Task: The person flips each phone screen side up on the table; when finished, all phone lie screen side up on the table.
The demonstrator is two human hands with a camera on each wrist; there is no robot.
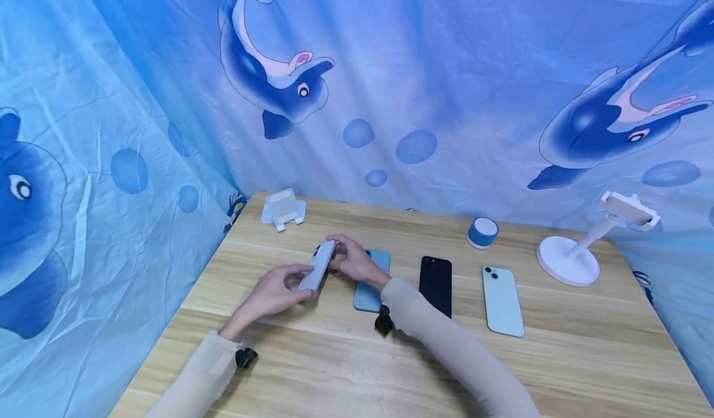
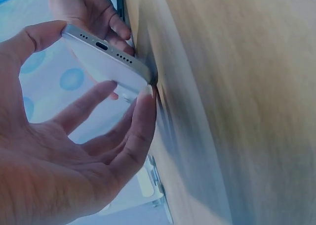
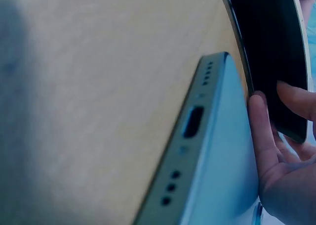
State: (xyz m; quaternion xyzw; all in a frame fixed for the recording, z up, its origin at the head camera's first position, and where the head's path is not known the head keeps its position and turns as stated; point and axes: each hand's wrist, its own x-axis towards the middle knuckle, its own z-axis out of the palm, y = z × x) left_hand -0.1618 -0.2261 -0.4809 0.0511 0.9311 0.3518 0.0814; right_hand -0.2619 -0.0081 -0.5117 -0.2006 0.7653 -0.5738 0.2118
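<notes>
A pale lavender phone is tilted up on its long edge, its back with the cameras toward the left. My left hand grips its near end, thumb and fingers at opposite edges beside the charging port. At the far end, my right hand holds the phone's right side, with the thumb over the dark screen and a fingertip at the lower edge. Under my right wrist lies a blue phone, back up, partly hidden by the hand.
Right of the blue phone lie a black phone, partly behind my right sleeve, and a pale green phone. A white folding stand is at the back left. Toward the back right are a blue-and-white cylinder and a tall white phone stand.
</notes>
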